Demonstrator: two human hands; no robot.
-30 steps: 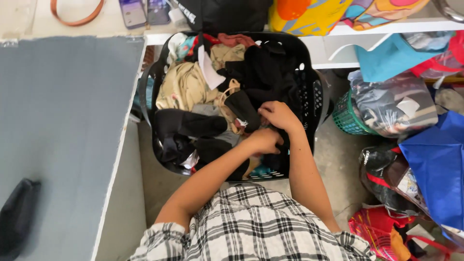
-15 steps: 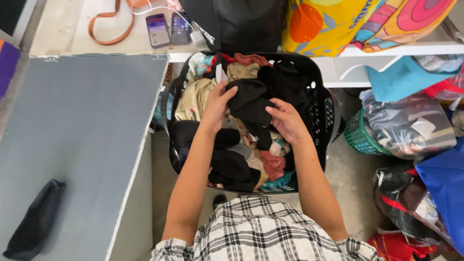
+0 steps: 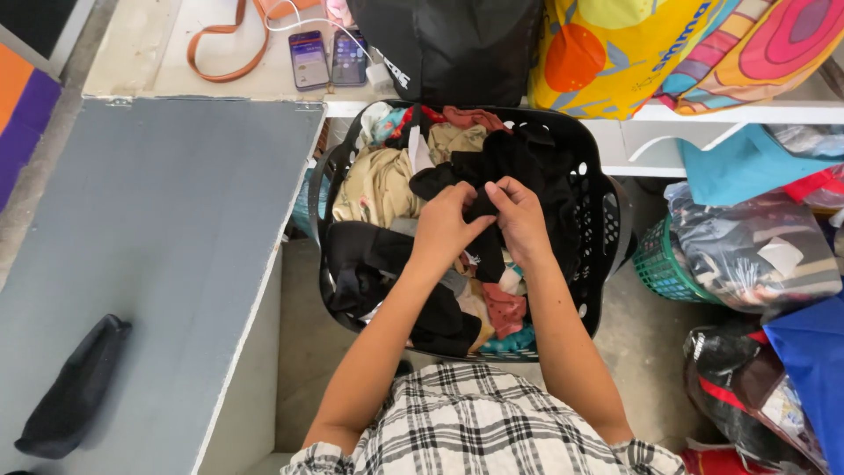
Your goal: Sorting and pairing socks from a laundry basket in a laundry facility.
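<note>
Here, from the head camera looking straight down, both hands meet over a black laundry basket (image 3: 607, 220) heaped with mixed clothes. The left hand (image 3: 444, 230) and the right hand (image 3: 520, 218) sit just beside each other, thumbs almost touching, and each pinches the same black garment (image 3: 457, 180) at its upper edge. The fingers of both hands are curled and pressed onto the cloth, not spread. The garment lies between and under the fingertips, raised a little above the pile, with its dark folds trailing back toward the far side of the basket and a strip hanging down below the hands (how far that strip runs is hard to tell among the other dark clothes). Beside it in the basket lies a beige garment (image 3: 378, 185), and nearer the person a reddish piece (image 3: 505, 310). To the left stands a grey bench (image 3: 149, 255), with a folded dark item (image 3: 75, 387) lying on its near corner, well apart from the hands. Two phones (image 3: 327, 60) lie on the pale surface beyond the bench.
</note>
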